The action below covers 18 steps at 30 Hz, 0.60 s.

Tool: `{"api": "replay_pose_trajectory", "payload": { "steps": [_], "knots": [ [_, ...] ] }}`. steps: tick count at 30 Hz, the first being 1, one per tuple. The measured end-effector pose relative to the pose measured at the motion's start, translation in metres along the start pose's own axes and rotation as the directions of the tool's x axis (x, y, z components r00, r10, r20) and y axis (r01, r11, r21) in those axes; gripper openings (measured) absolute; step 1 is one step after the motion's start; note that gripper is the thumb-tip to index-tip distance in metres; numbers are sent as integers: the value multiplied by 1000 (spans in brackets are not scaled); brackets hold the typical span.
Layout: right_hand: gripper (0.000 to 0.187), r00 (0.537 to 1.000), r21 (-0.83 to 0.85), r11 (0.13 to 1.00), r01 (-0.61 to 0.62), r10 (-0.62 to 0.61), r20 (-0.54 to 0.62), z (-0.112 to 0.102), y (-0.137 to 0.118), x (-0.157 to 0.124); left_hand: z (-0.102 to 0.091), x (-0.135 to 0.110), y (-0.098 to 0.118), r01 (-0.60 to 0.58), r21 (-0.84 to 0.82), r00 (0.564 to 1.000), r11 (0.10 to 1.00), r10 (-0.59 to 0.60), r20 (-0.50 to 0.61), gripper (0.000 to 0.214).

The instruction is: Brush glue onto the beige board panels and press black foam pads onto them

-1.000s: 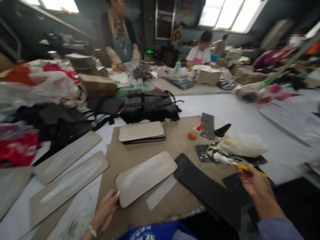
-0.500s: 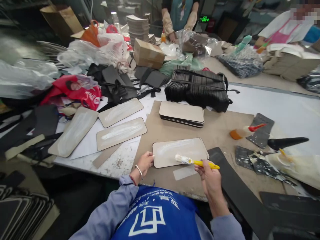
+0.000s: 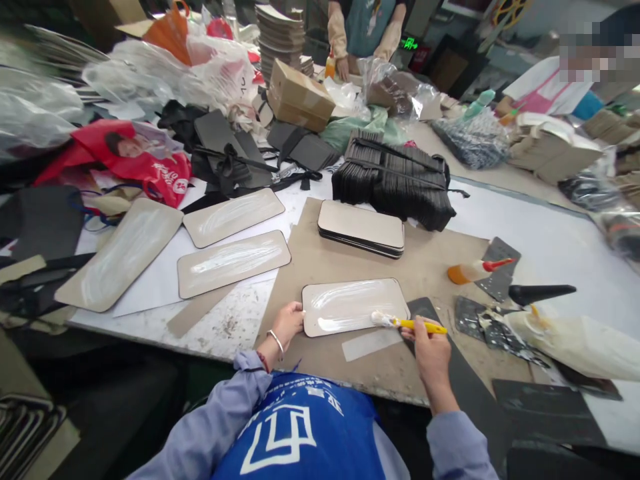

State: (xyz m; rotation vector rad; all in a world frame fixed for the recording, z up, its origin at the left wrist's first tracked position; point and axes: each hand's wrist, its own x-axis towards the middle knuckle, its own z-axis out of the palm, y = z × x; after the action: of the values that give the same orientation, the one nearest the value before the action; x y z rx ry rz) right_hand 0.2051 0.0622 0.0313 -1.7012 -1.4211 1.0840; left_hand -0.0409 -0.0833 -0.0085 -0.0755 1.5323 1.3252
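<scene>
A beige rounded panel (image 3: 350, 305), wet with white glue, lies on a brown cardboard sheet (image 3: 430, 263) in front of me. My left hand (image 3: 287, 323) presses on the panel's left end with curled fingers. My right hand (image 3: 430, 348) is closed on a yellow-handled brush (image 3: 407, 323) whose white bristles rest at the panel's lower right edge. A strip of clear film (image 3: 370, 344) lies just below the panel.
Three glued panels (image 3: 233, 262) lie to the left. A stack of beige-topped panels (image 3: 361, 227) and a black bundle (image 3: 397, 180) sit behind. An orange glue bottle (image 3: 470, 271), a black cone nozzle (image 3: 540, 292) and a glue bag (image 3: 580, 343) lie right. Other people work across the table.
The brush has moved from the panel's middle to its lower right edge. Earlier still, it was out by the glue bag at the right. The camera view has tilted down.
</scene>
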Motion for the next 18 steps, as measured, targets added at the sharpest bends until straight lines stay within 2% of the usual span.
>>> {"api": "replay_pose_trajectory", "payload": {
  "steps": [3, 6, 8, 9, 11, 13, 16, 18],
  "knots": [
    [48, 986, -98, 986, 135, -144, -84, -12, -9, 24, 0, -3, 3, 7, 3, 1000, 1000, -7, 15, 14],
    [39, 923, -270, 900, 341, -375, -84, -1, -16, 28, 0, -6, 5, 5, 19, 999, 1000, -6, 33, 16],
    [34, 845, -349, 790, 505, -535, 10, 13, -18, 16, 0, -6, 5, 6, 25, 999, 1000, -7, 42, 18],
    [32, 806, -337, 746, 575, -588, 73, 21, -18, 6, 0, -5, 5, 8, 26, 999, 1000, -9, 44, 20],
    [25, 761, -229, 726, 648, -616, 203, 36, -20, -17, -1, -4, 4, 10, 23, 999, 1000, -12, 48, 22],
    [21, 778, -100, 791, 604, -557, 290, 46, -23, -37, -1, -3, 3, 13, 18, 998, 1000, -14, 57, 24],
    [24, 878, 28, 924, 382, -373, 301, 60, -33, -54, -2, -1, 1, 17, 11, 998, 1000, -18, 64, 25],
    [29, 929, 103, 971, 214, -235, 286, 72, -40, -56, -2, 0, 1, 19, 12, 998, 1000, -20, 59, 24]
  ]
}}
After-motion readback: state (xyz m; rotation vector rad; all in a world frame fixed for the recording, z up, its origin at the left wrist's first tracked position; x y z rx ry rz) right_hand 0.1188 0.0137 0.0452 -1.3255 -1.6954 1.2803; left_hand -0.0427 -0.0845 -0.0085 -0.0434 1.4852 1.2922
